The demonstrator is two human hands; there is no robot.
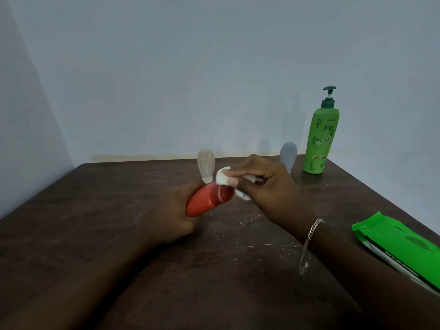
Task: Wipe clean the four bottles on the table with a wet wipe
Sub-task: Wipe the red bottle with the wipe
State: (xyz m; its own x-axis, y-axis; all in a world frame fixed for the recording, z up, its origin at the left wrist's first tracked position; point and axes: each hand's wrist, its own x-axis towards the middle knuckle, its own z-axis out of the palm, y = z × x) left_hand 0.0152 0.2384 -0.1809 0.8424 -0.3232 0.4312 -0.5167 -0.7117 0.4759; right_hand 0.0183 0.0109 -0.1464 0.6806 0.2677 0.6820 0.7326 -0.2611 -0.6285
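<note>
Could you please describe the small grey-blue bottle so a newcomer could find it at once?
Find the tall green pump bottle at the far right corner of the table. Just left of it, partly behind the right hand, stands the small grey-blue bottle. The similarly shaped clear bottle further left is see-through; this one is bluish.

I took it for a plain home room: a scuffed dark wooden table sat against a bare pale-blue wall, a green pump bottle on it.
</note>
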